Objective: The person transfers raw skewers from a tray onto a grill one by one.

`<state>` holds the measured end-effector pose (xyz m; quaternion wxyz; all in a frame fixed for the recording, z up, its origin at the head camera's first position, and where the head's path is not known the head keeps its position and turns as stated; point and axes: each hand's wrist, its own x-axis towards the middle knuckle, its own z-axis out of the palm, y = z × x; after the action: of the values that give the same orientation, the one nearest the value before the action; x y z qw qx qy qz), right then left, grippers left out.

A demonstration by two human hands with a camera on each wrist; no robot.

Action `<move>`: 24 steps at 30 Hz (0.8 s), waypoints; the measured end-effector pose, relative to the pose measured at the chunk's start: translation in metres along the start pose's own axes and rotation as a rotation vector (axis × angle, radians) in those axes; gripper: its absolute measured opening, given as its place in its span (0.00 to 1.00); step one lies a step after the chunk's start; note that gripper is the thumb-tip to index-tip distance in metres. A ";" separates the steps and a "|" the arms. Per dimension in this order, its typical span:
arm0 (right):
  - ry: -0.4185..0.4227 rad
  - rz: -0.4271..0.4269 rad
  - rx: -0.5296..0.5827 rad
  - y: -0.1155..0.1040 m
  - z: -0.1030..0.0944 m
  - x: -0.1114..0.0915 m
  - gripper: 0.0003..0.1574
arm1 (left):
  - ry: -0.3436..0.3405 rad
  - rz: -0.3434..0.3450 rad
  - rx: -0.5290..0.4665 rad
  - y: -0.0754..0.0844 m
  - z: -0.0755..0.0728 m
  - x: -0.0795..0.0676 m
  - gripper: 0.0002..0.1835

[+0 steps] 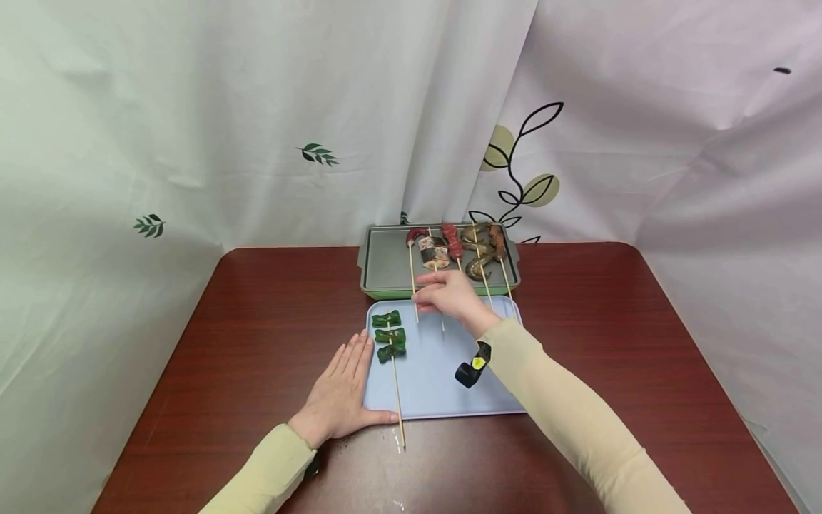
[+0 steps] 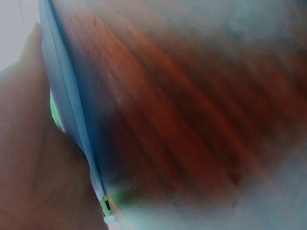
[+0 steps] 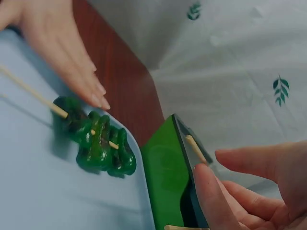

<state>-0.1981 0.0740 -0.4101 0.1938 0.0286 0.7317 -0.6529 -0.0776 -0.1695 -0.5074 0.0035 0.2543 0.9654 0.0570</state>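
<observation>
My right hand [image 1: 454, 294] is at the wooden stick of a skewer with a curved dark-red piece [image 1: 417, 234]; the right wrist view shows thumb and forefinger tips apart beside the stick [image 3: 192, 143]. That skewer lies on the grill pan [image 1: 392, 265], its stick reaching over the tray. Flat against the left side of the pale blue tray [image 1: 443, 378] lies my left hand [image 1: 340, 396], fingers straight, thumb at the front edge. A green pepper skewer [image 1: 390, 335] lies on the tray's left part, its stick jutting past the front rim.
On the pan are also a fish-chunk skewer [image 1: 434, 253], a red meat skewer [image 1: 452, 241], a shrimp skewer [image 1: 477, 268] and a brown meat skewer [image 1: 497, 243]. Their sticks point toward the tray. A white curtain [image 1: 308, 86] hangs behind the dark red table [image 1: 270, 307].
</observation>
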 end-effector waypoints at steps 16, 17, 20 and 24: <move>0.015 -0.093 -0.045 -0.001 0.001 -0.020 0.26 | -0.012 -0.012 0.017 0.001 0.001 0.001 0.74; 0.010 -0.096 -0.047 -0.001 0.000 -0.023 0.26 | -0.002 -0.010 0.014 0.000 0.002 0.001 0.74; -0.003 -0.108 -0.058 0.000 -0.001 -0.032 0.25 | -0.010 -0.008 0.004 0.001 -0.001 0.001 0.74; -0.025 -0.122 -0.065 0.003 -0.004 -0.041 0.25 | -0.029 -0.010 0.002 0.003 -0.007 0.001 0.74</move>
<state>-0.1601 0.0865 -0.3990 0.1637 -0.0307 0.7505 -0.6395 -0.0772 -0.1673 -0.5003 0.0176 0.2504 0.9666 0.0523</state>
